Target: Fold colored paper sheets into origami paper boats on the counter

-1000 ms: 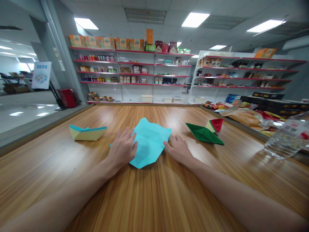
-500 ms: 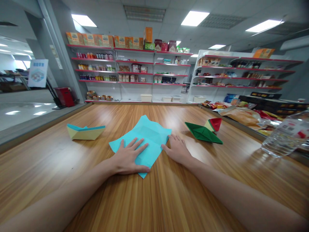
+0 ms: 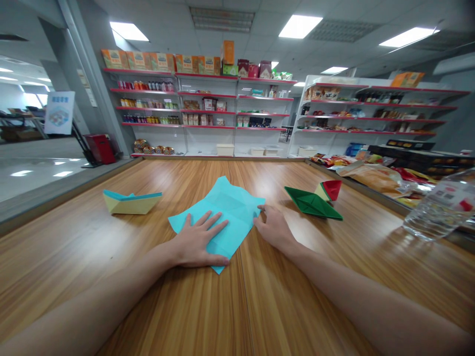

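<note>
A creased sheet of light-blue paper (image 3: 237,202) lies on the wooden table in front of me, its corners slightly raised. My left hand (image 3: 198,242) rests flat on its lower left part, palm down with fingers spread. At the sheet's right corner is my right hand (image 3: 274,225), its fingers bent and the thumb a little apart from the forefinger; both tips touch the paper's edge. Left of the sheet stands a folded blue-and-yellow paper boat (image 3: 131,203). To the right lie a green paper boat (image 3: 313,203) and a red-and-cream folded paper piece (image 3: 329,192) behind it.
A clear plastic bottle (image 3: 441,207) stands at the table's right side. Beyond the right edge lie snack packets (image 3: 371,178) and black boxes (image 3: 419,158). Stocked shelves (image 3: 208,111) line the back, and a red box (image 3: 100,148) stands on the floor at left.
My right hand's fingers have curled in at the paper's right corner, and its thumb has shifted slightly up and right. My left hand stays flat on the sheet.
</note>
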{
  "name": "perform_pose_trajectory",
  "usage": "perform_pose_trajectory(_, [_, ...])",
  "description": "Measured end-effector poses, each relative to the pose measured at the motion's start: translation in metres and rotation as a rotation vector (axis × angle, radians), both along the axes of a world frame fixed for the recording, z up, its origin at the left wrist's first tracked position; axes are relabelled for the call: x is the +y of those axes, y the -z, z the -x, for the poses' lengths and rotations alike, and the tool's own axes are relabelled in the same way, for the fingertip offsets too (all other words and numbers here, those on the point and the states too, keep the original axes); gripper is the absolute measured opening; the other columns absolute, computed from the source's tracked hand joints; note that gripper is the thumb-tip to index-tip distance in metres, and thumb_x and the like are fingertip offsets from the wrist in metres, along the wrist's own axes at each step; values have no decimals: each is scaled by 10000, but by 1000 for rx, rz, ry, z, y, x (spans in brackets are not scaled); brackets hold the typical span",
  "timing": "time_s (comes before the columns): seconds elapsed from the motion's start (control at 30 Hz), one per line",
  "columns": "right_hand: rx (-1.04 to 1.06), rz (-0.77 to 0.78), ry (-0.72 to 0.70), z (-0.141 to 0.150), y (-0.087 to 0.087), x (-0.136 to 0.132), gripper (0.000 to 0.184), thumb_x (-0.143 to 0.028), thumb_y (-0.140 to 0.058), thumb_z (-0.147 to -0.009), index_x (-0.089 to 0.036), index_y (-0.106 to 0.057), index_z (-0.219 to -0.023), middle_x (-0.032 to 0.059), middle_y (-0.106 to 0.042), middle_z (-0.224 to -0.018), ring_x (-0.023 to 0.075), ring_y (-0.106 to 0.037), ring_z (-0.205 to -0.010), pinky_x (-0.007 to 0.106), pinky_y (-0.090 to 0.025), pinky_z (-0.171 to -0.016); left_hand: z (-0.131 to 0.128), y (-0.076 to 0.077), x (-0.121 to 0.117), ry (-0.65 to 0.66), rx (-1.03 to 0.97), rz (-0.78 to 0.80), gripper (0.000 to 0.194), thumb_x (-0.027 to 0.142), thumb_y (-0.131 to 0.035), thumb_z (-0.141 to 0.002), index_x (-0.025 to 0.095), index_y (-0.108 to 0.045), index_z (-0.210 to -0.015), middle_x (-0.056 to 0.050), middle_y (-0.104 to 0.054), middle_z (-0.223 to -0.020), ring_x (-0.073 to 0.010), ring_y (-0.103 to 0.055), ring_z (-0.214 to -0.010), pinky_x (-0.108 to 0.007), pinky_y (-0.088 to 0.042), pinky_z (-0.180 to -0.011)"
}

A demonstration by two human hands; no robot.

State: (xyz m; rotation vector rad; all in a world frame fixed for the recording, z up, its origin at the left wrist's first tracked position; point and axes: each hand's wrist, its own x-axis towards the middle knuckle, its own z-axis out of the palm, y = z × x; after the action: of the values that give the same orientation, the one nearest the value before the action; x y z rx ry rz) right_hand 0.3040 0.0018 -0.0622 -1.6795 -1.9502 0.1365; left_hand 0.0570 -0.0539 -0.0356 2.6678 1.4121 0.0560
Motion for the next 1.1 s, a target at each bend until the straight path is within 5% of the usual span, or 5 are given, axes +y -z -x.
perform_pose_trajectory(0.17, [89, 31, 211, -9, 0, 14, 670, -368, -486, -755, -31, -381, -1325, 232, -459, -1322, 380, -404, -1219, 481, -300, -984, 13, -5, 5, 182, -25, 55, 913, 749, -521, -666, 398, -161, -1428, -37, -117, -1530, -364, -80, -1385, -658, 10, -1029])
perform_pose_trajectory(0.5, [346, 13, 124, -14, -2, 14, 499, -391, -467, -785, -134, -500, -1211, 144, -609, -1151, 296, -536, -1099, 410, -392, -932, 15, -5, 6, 216, -65, 51, 859, 705, -544, -694, 413, -188, -1420, -15, -120, -1529, -358, -66, -1387, -632, 12, -1048])
perform_pose_trajectory(0.73, [578, -22, 4, -12, -4, 10, 462, -434, -469, -802, -152, -492, -1167, 130, -595, -1176, 242, -587, -1031, 363, -472, -854, 15, -7, 5, 220, -34, 57, 881, 728, -521, -690, 400, -168, -1427, -21, -89, -1531, -360, -80, -1386, -637, 13, -1046])
perform_pose_trajectory(0.87, [963, -54, -159, -9, -6, 6, 464, -456, -466, -809, -186, -441, -1186, 107, -571, -1207, 221, -613, -952, 332, -513, -743, 15, -8, 5, 225, -42, 58, 864, 710, -527, -703, 405, -166, -1426, -14, -103, -1531, -358, -64, -1388, -638, 10, -1046])
perform_pose_trajectory(1.1, [1386, 198, -388, 5, -13, -9, 514, -536, -409, -815, -161, -524, -1147, 100, -665, -972, 252, -640, -813, 361, -519, -642, 16, -7, 8, 277, -74, 60, 869, 691, -553, -701, 407, -169, -1427, -21, -110, -1531, -374, -73, -1383, -646, 28, -1041])
